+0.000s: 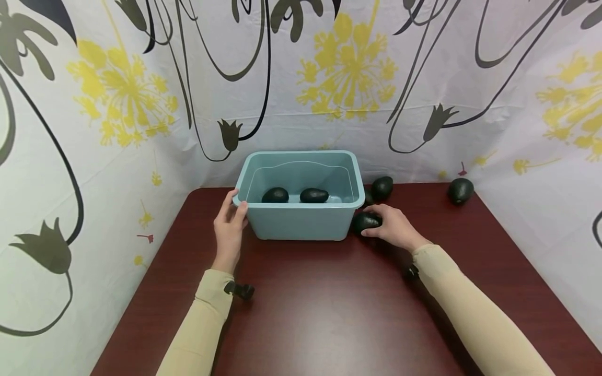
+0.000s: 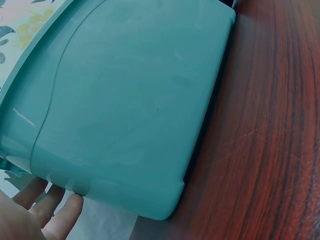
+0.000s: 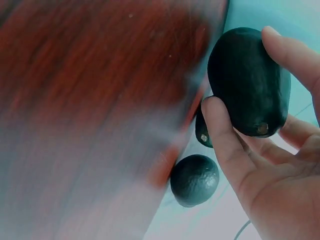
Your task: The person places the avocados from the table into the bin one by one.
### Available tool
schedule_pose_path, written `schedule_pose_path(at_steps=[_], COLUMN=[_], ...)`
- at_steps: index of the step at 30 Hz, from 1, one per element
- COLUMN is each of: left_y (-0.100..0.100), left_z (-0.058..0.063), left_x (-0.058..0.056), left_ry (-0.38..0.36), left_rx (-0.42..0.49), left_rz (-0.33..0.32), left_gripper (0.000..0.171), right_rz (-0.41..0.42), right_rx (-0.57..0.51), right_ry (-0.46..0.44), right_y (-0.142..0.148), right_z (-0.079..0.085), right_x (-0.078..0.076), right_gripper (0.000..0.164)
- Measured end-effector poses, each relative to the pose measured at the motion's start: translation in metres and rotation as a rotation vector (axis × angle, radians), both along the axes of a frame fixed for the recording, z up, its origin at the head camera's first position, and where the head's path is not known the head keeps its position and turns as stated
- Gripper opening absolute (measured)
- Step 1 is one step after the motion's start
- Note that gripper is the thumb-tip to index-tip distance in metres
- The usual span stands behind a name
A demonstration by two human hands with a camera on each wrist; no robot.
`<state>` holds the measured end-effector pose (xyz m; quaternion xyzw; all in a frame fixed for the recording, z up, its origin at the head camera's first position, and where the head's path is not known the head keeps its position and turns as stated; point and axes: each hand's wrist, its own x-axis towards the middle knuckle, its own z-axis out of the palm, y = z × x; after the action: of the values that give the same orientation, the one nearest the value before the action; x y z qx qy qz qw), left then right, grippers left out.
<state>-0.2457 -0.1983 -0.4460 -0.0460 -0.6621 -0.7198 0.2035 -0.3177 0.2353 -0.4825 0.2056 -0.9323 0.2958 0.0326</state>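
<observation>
My right hand (image 1: 392, 225) grips a dark green avocado (image 1: 366, 223) between thumb and fingers, beside the right front corner of a light blue plastic bin (image 1: 301, 222). In the right wrist view, the stem end of this avocado (image 3: 250, 85) faces the palm side. With fingers extended, my left hand (image 1: 229, 230) touches the bin at its left front corner; the fingertips (image 2: 75, 202) rest against its outer wall. Inside the bin lie two avocados, a left one (image 1: 275, 195) and a right one (image 1: 314, 196), each partly hidden by the front rim.
Right of the bin are another avocado (image 1: 382, 187) and a mostly hidden one (image 1: 368, 198). A further avocado (image 1: 461, 191) sits at the far right back of the dark red wooden table (image 1: 305, 308). Patterned white cloth (image 1: 282, 115) hangs behind and at both sides.
</observation>
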Motion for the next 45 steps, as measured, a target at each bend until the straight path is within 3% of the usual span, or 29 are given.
schedule_pose_path(at_steps=[8, 22, 31, 45], left_y=[0.0, -0.001, -0.009, -0.007], left_z=[0.0, -0.001, -0.023, -0.024], left_x=[-0.001, -0.001, -0.018, -0.019], left_ry=[-0.002, 0.009, 0.012, 0.027], left_rx=[-0.003, -0.012, 0.004, -0.008], left_rz=[0.0, 0.001, 0.003, 0.024], left_gripper=[0.056, 0.057, 0.055, 0.054], right_rz=[-0.028, -0.07, -0.053, -0.06], right_rx=[0.016, 0.038, 0.015, 0.039], right_ry=[0.055, 0.076, 0.13, 0.146], right_y=[0.004, 0.008, 0.012, 0.017], right_z=[0.006, 0.019, 0.022, 0.029], right_x=[0.01, 0.029, 0.043, 0.059], right_gripper=[0.062, 0.063, 0.061, 0.061])
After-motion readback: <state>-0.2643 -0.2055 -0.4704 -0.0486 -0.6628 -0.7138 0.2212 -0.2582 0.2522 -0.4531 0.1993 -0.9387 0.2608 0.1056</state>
